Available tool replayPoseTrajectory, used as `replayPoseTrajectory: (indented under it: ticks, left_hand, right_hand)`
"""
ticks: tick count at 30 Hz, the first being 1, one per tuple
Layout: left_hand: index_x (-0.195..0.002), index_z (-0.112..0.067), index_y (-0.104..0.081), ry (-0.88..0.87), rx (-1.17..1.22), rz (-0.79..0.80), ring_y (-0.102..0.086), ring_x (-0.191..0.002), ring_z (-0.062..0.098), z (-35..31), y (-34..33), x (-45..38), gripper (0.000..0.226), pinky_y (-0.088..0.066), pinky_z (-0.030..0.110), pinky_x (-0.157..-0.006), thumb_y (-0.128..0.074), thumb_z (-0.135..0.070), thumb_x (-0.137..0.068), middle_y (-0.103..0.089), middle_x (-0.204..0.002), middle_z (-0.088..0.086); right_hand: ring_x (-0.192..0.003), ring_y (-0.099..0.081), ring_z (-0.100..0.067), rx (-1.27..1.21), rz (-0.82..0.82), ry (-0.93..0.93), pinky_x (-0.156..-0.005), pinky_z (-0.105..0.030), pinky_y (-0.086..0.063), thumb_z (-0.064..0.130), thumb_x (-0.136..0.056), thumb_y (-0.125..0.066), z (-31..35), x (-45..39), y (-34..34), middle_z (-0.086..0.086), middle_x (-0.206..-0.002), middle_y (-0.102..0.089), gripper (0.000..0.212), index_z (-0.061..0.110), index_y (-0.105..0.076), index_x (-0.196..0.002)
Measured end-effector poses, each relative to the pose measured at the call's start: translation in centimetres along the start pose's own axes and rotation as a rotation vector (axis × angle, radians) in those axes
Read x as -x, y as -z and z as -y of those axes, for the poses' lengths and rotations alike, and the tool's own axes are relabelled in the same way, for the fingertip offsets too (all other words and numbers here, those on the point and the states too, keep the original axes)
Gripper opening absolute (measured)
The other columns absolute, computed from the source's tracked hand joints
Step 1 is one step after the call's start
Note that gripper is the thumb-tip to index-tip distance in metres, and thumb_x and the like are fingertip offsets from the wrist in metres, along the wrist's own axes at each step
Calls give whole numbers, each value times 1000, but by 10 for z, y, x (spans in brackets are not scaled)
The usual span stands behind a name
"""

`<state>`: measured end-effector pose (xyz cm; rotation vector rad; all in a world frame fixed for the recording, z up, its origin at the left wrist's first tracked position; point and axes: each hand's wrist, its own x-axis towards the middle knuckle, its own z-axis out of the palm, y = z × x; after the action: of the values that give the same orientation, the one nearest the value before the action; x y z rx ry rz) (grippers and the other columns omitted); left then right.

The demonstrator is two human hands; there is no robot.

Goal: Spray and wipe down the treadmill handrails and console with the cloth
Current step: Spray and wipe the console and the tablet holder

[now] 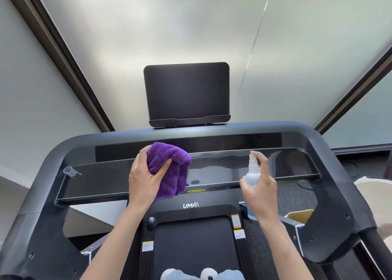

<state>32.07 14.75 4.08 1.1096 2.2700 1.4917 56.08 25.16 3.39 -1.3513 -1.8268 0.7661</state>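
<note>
Gripping a bunched purple cloth [169,167], the left hand [146,180] has its fingers and thumb curled round the fabric and holds it against the glossy black console panel [222,169] of the treadmill, left of the panel's centre, with a fold of cloth hanging down over the panel's lower edge. The right hand [262,191] grips a small white spray bottle [253,172] upright, fingers wrapped about its body and the index finger lying over the nozzle top; the bottle stands in front of the panel's right half, well apart from the cloth. A dark grey handrail frame [53,167] loops round the console on both sides. Above it rises a black tablet holder [186,92]. Below the panel lies the running belt [191,243]. Frosted window panes [169,25] fill the background.
</note>
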Motion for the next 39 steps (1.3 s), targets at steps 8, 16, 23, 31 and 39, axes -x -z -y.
replayPoseTrajectory:
  ticks: [8,16,23,31,39]
  left_hand:
    - [-123,-27,-54,-20,48,74,-59,-98,14,-11,-27,10,56,-41,19,-81,-62,-55,-75,-61,-110,-5]
    - [-122,-27,-54,-41,50,105,-59,-99,16,-20,-46,13,56,-42,25,-83,-61,-56,-75,-61,-109,-7]
    - [-122,-25,-55,-85,82,150,-59,-99,14,-38,-70,11,56,-46,28,-85,-62,-57,-76,-62,-109,-8]
    - [-121,-28,-55,-97,103,196,-59,-98,10,-43,-89,20,53,-42,13,-81,-64,-54,-76,-61,-107,-11]
    - [-121,-30,-53,-140,101,240,-58,-98,9,-51,-104,23,54,-45,21,-82,-61,-61,-77,-62,-108,-12]
  right_hand:
    - [-50,-48,-28,77,-114,-55,-55,-34,-42,-6,-80,-61,-21,-20,33,-7,-53,-47,67,37,-38,-126]
    - [-53,-54,-35,74,-120,-103,-53,-46,-51,-5,-79,-61,-32,-17,44,-17,-59,-53,66,37,-37,-124]
    - [-55,-54,-36,79,-208,-134,-55,-49,-52,-7,-80,-58,-42,-21,61,-16,-61,-53,67,36,-38,-127]
    - [-57,-60,-38,130,-229,-210,-62,-54,-55,-2,-80,-62,-58,-37,84,-2,-68,-54,60,33,-39,-124]
    - [-58,-57,-36,102,-194,-191,-58,-53,-54,-3,-79,-59,-53,-38,82,1,-66,-51,61,32,-40,-126]
